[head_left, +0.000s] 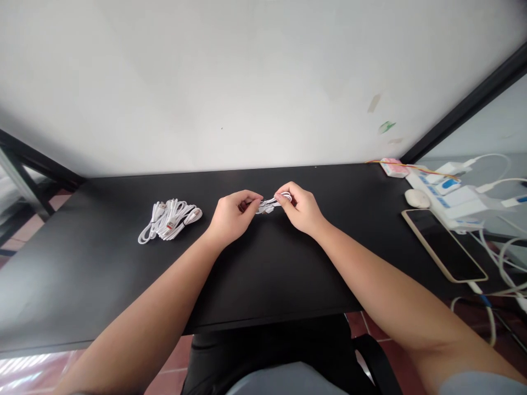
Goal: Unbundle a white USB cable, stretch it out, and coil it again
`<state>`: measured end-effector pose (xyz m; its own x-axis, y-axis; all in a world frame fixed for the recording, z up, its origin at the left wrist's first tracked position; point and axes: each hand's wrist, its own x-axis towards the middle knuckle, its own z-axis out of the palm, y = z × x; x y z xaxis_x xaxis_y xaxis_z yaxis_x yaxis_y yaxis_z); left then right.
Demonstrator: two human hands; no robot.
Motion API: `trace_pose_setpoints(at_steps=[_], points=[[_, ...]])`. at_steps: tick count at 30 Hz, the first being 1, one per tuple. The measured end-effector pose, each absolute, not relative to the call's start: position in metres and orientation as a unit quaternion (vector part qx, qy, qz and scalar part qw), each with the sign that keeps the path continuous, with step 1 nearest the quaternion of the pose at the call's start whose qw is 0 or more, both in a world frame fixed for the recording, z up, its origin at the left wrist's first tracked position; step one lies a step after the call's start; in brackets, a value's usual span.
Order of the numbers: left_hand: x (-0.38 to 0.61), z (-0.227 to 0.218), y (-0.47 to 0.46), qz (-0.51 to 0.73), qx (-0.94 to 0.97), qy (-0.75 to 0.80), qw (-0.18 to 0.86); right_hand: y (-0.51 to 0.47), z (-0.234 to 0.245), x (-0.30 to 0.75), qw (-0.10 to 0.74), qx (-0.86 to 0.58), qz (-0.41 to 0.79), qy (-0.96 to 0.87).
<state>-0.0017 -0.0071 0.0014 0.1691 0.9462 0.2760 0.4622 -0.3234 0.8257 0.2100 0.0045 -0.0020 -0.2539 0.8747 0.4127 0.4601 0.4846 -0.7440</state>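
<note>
Between my two hands is a coiled white USB cable (267, 207), bundled with what looks like a thin dark tie around its middle. My left hand (236, 215) pinches its left end between thumb and fingers. On the other end, my right hand (300, 207) is closed around the loops, which stick out a little at the fingertips. To the left of my left hand lies a pile of white cables (171, 219), coiled and tied, with USB plugs showing on top.
The black table (102, 274) meets a white wall behind. At the right edge are a phone (444, 244) on a charging cable, a white rounded case (417, 198), a power strip (436, 192) crowded with chargers, and a small pink-and-white box (394, 168). Loose cables hang there.
</note>
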Motion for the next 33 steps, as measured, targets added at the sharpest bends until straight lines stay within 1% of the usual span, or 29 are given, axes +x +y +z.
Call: trace_pose_setpoints(at_steps=[8,19,21,26,30,33], points=[[-0.002,0.003,-0.009,0.387,0.711,0.492,0.322,0.006,-0.004,0.211,0.431,-0.434,0.248,-0.752],[0.0,0.003,-0.01,0.375,0.743,0.479,0.28,0.006,-0.004,0.21,0.426,-0.439,0.253,-0.749],[0.0,0.004,-0.01,0.386,0.752,0.473,0.249,0.006,-0.004,0.21,0.425,-0.44,0.253,-0.75],[0.001,0.009,-0.011,0.423,0.761,0.476,0.128,0.006,-0.004,0.21,0.42,-0.444,0.256,-0.749],[0.0,0.012,-0.013,0.438,0.757,0.479,0.071,0.006,-0.004,0.21,0.421,-0.445,0.258,-0.747],[-0.001,0.011,-0.012,0.424,0.776,0.466,0.041,0.005,-0.004,0.21,0.421,-0.443,0.26,-0.748]])
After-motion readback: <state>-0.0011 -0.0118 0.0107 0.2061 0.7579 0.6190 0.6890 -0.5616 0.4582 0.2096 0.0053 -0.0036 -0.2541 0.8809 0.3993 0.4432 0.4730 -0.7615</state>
